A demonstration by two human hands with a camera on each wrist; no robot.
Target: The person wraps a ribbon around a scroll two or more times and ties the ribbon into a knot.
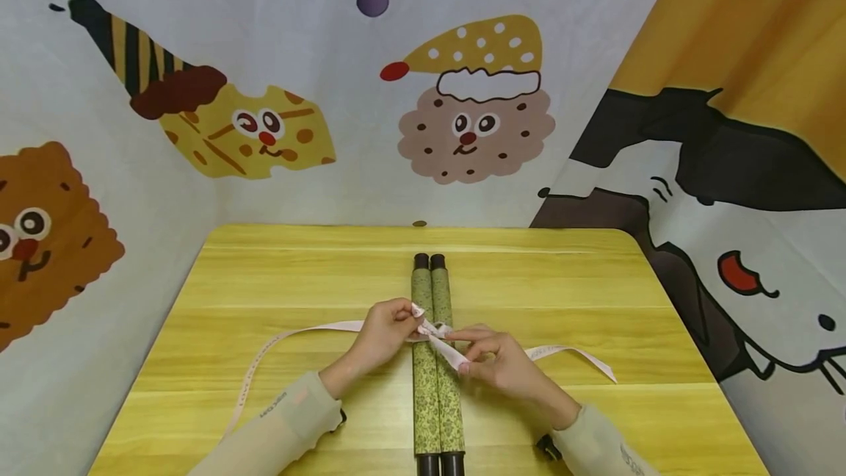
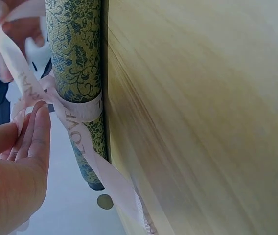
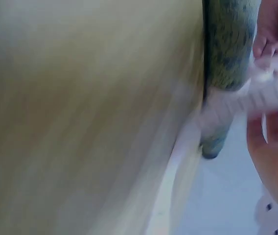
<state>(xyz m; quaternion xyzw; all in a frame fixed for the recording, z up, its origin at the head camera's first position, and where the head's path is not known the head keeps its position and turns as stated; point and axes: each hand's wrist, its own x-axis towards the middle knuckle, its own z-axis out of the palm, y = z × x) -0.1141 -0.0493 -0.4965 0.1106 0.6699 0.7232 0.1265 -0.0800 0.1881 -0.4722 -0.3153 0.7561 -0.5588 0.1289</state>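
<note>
Two rolled scrolls (image 1: 439, 410), covered in green patterned cloth with black end knobs, lie side by side on the table. A pale pink ribbon (image 1: 452, 353) wraps around their middle and crosses over itself on top; the left wrist view shows "LOVE" printed on the ribbon (image 2: 82, 139). My left hand (image 1: 383, 330) pinches the ribbon between thumb and fingers just left of the crossing. On the other side, my right hand (image 1: 502, 366) holds a slanting length of ribbon by the thumb, its index finger reaching to the crossing. Motion blurs the ribbon (image 3: 246, 105) in the right wrist view.
One ribbon tail curves left over the wooden table (image 1: 264, 278) toward the near edge; the other tail (image 1: 581, 355) lies to the right. A cloth backdrop (image 1: 357, 197) with cartoon prints hangs behind and beside the table.
</note>
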